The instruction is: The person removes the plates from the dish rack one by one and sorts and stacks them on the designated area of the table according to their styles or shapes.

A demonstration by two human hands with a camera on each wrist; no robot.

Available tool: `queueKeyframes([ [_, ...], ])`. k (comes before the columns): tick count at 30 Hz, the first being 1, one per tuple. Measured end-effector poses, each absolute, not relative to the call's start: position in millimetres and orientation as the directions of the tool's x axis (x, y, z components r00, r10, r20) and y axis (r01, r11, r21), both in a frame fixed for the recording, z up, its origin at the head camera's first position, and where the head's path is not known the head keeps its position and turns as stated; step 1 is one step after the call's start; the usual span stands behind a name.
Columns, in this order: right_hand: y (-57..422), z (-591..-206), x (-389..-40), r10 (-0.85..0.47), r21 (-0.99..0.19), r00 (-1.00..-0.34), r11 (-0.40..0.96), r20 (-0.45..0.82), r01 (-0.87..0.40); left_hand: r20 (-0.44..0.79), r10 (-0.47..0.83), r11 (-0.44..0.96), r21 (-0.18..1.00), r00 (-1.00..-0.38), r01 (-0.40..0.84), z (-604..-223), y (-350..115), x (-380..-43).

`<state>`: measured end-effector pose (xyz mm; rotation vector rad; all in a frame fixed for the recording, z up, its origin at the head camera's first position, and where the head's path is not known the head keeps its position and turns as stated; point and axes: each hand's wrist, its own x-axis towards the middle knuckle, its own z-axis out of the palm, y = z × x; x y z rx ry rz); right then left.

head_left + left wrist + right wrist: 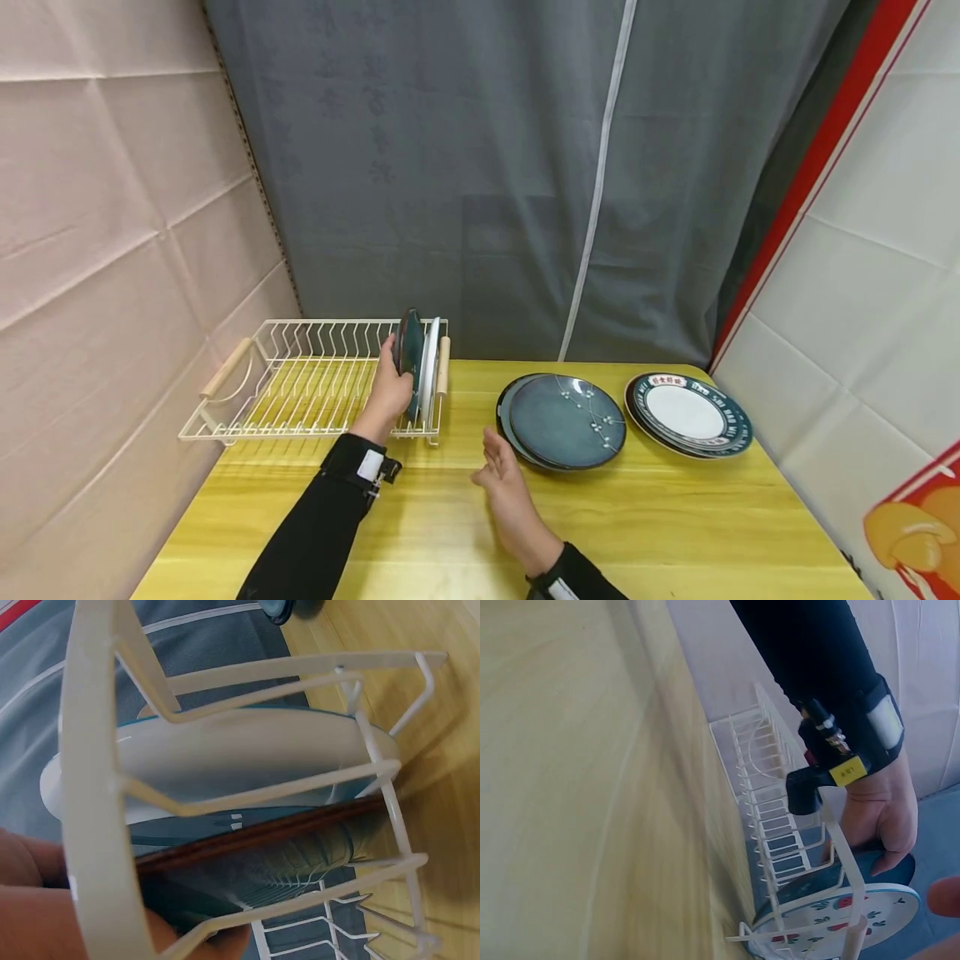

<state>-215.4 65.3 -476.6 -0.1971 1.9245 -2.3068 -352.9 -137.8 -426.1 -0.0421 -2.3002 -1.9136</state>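
Observation:
My left hand (pixel 385 393) grips a dark teal plate (pixel 410 354) with a brown rim, which stands on edge in a white wire dish rack (pixel 300 432). Right beside that plate is a white plate (pixel 430 367), also upright at the rack's right end; the right wrist view shows painted flowers and leaves on the white plate (pixel 840 922). In the left wrist view the brown-rimmed plate (pixel 255 844) sits between the rack's wires. My right hand (pixel 513 500), holding nothing, hovers with extended fingers near a stack of blue-grey plates (pixel 567 421), the top one bearing a white blossom pattern.
Farther right on the wooden table (pixel 675 533) lies a second stack of plates (pixel 686 414), topped by one with a white centre and a dark patterned rim. The rack has wooden handles (pixel 227 367) at both ends. A grey curtain (pixel 450 167) hangs behind.

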Motion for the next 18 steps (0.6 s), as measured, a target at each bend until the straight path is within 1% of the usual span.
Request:
queueKeyframes([
  [4, 64.7, -480.7, -214.2, -0.184, -0.984, -0.983, -0.177, 0.011, 0.022, 0.124, -0.09, 0.204, 0.974, -0.988, 0.103, -428.6, -138.9, -353.7],
  [9, 68.2, -484.7, -215.3, -0.174, -0.985, -0.985, -0.17, 0.013, 0.017, 0.189, -0.149, 0.248, 0.957, -0.971, 0.148, -433.4, -140.2, -349.0],
  [14, 72.3, -484.9, -217.3, -0.167, -0.985, -0.986, -0.172, 0.016, 0.013, 0.273, -0.217, 0.264, 0.941, -0.937, 0.213, -430.3, -145.4, -342.8],
  [18, 72.4, -484.2, -217.3, -0.165, -0.983, -0.986, -0.182, 0.018, 0.012, 0.313, -0.314, 0.226, 0.942, -0.896, 0.25, -420.9, -157.0, -333.2],
])
